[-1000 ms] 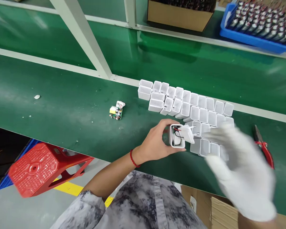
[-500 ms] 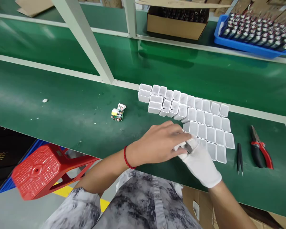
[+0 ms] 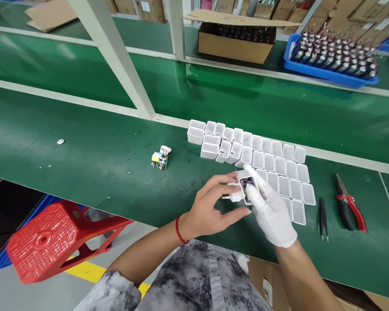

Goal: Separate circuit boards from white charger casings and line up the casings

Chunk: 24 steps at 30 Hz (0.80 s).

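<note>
A white plug adapter case (image 3: 242, 174), open at one end, sits between my two hands, with dark electronic parts showing inside. Metal plug pins (image 3: 226, 197) stick out on its left. My right hand (image 3: 274, 214), in a white glove, grips the case, its thumb over the opening. My left hand (image 3: 209, 205), bare, has its fingertips against the case and plug side, the thumb held below. Just beyond stand rows of white open plastic cases (image 3: 269, 162). A small circuit board (image 3: 160, 160) with a yellow part lies to the left on the green bench.
Black tweezers (image 3: 323, 218) and red-and-black pliers (image 3: 350, 203) lie at the right. A slanted white post (image 3: 116, 56) rises from the bench. On the upper shelf are a cardboard box (image 3: 235, 45) and a blue tray (image 3: 330, 71) of parts. A red stool (image 3: 45, 242) stands lower left.
The adapter case has turned so its open end and inner parts now face up. My left hand has shifted down and left, its fingers spread from over the case to its side.
</note>
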{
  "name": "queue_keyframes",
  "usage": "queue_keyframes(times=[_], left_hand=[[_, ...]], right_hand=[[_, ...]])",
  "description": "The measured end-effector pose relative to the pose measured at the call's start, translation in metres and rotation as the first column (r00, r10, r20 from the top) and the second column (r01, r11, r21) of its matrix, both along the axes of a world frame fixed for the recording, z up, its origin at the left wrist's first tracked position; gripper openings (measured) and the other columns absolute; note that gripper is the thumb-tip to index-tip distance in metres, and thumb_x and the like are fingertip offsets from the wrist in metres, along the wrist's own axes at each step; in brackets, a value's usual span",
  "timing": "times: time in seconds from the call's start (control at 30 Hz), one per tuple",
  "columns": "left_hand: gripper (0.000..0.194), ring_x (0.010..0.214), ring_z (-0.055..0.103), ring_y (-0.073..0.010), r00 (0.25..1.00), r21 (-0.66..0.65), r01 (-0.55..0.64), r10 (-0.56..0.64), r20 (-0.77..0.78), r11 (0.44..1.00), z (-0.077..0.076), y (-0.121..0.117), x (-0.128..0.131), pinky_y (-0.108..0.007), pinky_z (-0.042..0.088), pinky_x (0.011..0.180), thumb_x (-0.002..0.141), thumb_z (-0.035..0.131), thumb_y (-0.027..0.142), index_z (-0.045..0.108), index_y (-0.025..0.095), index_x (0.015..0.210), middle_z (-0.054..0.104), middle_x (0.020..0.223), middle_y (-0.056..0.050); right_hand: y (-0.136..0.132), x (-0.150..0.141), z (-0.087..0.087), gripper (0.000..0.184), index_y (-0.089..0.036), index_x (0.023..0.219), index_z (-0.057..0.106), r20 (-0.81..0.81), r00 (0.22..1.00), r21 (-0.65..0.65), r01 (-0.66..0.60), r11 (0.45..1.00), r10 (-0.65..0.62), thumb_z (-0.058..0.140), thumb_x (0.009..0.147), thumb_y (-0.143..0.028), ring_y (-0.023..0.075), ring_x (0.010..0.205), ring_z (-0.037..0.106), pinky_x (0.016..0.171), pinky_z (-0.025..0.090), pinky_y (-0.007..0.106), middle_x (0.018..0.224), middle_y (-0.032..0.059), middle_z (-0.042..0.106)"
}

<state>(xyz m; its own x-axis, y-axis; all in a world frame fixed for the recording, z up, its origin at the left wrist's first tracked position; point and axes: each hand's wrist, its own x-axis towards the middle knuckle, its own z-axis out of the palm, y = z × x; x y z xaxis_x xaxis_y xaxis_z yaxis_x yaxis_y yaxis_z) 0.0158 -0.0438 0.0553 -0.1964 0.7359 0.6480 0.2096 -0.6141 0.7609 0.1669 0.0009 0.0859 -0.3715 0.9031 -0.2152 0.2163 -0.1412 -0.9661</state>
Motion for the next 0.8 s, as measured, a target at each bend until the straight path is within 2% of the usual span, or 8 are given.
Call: queue_keyframes(times=[0.1,0.23,0.37,0.5,0.6,0.7,0.8], left_hand=[[0.028,0.114,0.072,-0.0286,0.997,0.018,-0.077,0.077,-0.016,0.997,0.001,0.001,0.002,-0.040,0.064,0.096,0.083,0.079,0.020,0.058,0.018,0.101,0.066,0.105,-0.007],[0.023,0.112,0.073,-0.0277,0.996,-0.011,-0.094,0.094,0.005,0.996,-0.001,0.005,0.005,-0.035,0.066,0.089,0.084,0.077,0.018,0.058,0.018,0.099,0.067,0.106,-0.008],[0.021,0.110,0.074,-0.0265,0.994,-0.055,-0.110,0.111,0.010,0.992,-0.005,0.009,0.007,-0.033,0.066,0.086,0.085,0.076,0.023,0.060,0.018,0.098,0.070,0.105,-0.008],[0.020,0.106,0.075,-0.0248,0.992,-0.146,-0.123,0.118,-0.041,0.982,-0.006,0.013,0.005,-0.033,0.066,0.086,0.086,0.076,0.027,0.064,0.018,0.099,0.072,0.103,-0.010],[0.021,0.098,0.076,-0.0217,0.994,-0.193,-0.113,0.111,-0.022,0.975,-0.004,0.016,0.001,-0.028,0.067,0.077,0.084,0.077,0.028,0.065,0.017,0.097,0.073,0.100,-0.009],[0.022,0.092,0.076,-0.0193,0.994,-0.183,-0.091,0.100,0.043,0.979,-0.002,0.018,-0.002,-0.023,0.066,0.070,0.082,0.079,0.027,0.065,0.017,0.094,0.073,0.097,-0.009],[0.023,0.095,0.076,-0.0200,0.996,-0.152,-0.038,0.050,0.071,0.988,0.000,0.019,-0.002,-0.024,0.066,0.071,0.082,0.080,0.027,0.066,0.016,0.096,0.073,0.100,-0.010]], right_hand=[[-0.003,-0.002,-0.006,0.060,-0.032,0.143,0.058,0.001,0.998,0.067,0.062,0.996,-0.062,0.062,0.091,-0.061,0.0285,0.126,0.061,0.105,0.054,0.043,0.139,0.0025,0.063],[-0.004,-0.008,-0.010,0.050,-0.033,0.131,0.068,-0.045,0.979,0.110,0.203,0.973,-0.199,0.066,0.089,-0.059,0.0284,0.122,0.064,0.098,0.058,0.042,0.132,0.0012,0.068],[-0.001,-0.014,-0.015,0.049,-0.031,0.128,0.070,-0.064,0.964,0.070,0.262,0.963,-0.257,0.066,0.088,-0.059,0.0287,0.112,0.068,0.097,0.058,0.047,0.120,0.0031,0.073],[0.006,-0.013,-0.019,0.056,-0.030,0.135,0.064,-0.114,0.970,-0.100,0.203,0.974,-0.214,0.066,0.087,-0.061,0.0269,0.110,0.069,0.097,0.058,0.044,0.125,0.0036,0.071],[0.011,-0.007,-0.019,0.069,-0.029,0.140,0.060,-0.167,0.977,-0.213,0.094,0.973,-0.131,0.055,0.088,-0.073,0.0284,0.112,0.069,0.089,0.062,0.044,0.131,0.0067,0.068],[0.015,-0.001,-0.016,0.076,-0.030,0.134,0.064,-0.221,0.969,-0.253,0.050,0.966,-0.109,0.050,0.082,-0.083,0.0309,0.113,0.069,0.082,0.064,0.045,0.132,0.0074,0.068],[0.014,0.004,-0.012,0.068,-0.033,0.129,0.066,-0.277,0.953,-0.276,0.047,0.960,-0.126,0.054,0.082,-0.081,0.0305,0.115,0.067,0.086,0.063,0.046,0.133,0.0052,0.067]])
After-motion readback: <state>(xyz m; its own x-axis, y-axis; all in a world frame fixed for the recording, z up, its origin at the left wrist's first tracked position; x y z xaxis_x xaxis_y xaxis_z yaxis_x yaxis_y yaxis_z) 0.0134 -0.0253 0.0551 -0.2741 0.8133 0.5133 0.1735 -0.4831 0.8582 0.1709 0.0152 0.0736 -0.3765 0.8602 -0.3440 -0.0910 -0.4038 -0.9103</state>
